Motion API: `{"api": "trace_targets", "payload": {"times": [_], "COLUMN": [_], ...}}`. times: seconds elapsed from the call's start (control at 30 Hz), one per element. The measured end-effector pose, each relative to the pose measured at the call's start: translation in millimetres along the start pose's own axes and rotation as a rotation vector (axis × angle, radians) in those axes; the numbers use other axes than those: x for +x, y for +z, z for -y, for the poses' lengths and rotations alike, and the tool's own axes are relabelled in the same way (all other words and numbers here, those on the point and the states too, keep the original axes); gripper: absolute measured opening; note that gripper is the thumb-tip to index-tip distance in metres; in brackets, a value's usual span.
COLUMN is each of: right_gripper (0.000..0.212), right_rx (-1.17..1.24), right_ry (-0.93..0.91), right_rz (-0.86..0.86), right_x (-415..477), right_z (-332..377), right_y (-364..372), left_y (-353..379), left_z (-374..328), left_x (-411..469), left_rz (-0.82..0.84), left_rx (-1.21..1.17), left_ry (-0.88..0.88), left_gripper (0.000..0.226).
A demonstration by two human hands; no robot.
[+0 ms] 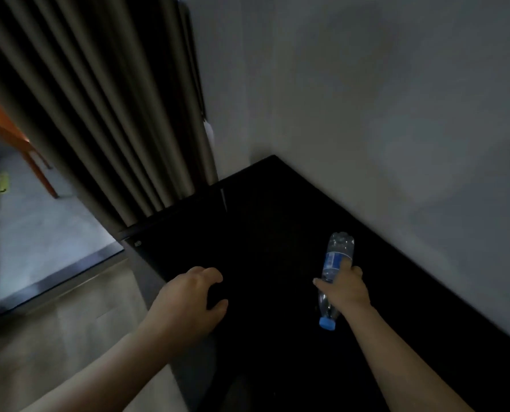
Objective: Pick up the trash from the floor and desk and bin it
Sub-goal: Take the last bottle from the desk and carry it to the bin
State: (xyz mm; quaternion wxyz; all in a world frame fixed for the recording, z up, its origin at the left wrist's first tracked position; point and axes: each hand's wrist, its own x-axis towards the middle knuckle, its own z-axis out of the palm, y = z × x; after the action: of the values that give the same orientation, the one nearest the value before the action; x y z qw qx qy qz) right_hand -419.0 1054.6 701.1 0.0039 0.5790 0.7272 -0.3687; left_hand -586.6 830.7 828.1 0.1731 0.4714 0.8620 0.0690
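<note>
left hand [193,295]: fingers loosely curled, empty | right hand [344,288]: grips bottle [335,263], cap down

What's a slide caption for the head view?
Right hand grips a blue-capped plastic bottle above the black desk; left hand hovers nearby, fingers curled.

plastic bottle [334,272] | clear, blue label + blue cap | capped, cap toward camera | above black surface

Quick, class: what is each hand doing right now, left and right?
Left hand: open, fingers loosely curled, nothing visible in it.
Right hand: gripping the plastic bottle.
</note>
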Motion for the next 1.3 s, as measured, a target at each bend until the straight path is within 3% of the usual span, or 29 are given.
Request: {"api": "trace_targets", "payload": {"times": [0.1, 0.2, 0.37, 0.53, 0.63, 0.8, 1.03, 1.3], "right_gripper": [0.106, 0.107, 0.105, 0.094, 0.1, 0.092, 0.093, 0.087], "right_rx": [0.018, 0.063, 0.189, 0.247, 0.329, 0.368, 0.357, 0.401], "right_ry": [0.146, 0.239, 0.204, 0.147, 0.249, 0.388, 0.645, 0.931], "right_rz": [-0.066, -0.064, -0.026, -0.306, -0.512, -0.802, -1.165, -1.383], "right_x": [14, 11, -45, -168, -257, -413, -628, -863], "right_z": [-4, -10, -13, -18, -34, -77, -159, -258], "right_y": [19, 22, -5, -28, -39, -54, -49, -16], "left_y": [8, 9, -4, -22, -25, -17, 34, 108], "left_z": [6, 10, 6, -33, -71, -147, -260, -356], "left_x": [25, 37, 38, 13, -20, -108, -286, -538], "left_rz": [0.044, 0.069, 0.065, 0.075, 0.072, 0.136, 0.373, 0.497], "left_rx": [0.022, 0.021, 0.002, -0.021, -0.029, -0.123, -0.174, -0.164], "left_ry": [0.011, 0.063, 0.21, 0.422, 0.619, 0.98, 1.394, 1.742], "left_gripper": [0.042, 0.043, 0.044, 0.045, 0.044, 0.046, 0.045, 0.038]}}
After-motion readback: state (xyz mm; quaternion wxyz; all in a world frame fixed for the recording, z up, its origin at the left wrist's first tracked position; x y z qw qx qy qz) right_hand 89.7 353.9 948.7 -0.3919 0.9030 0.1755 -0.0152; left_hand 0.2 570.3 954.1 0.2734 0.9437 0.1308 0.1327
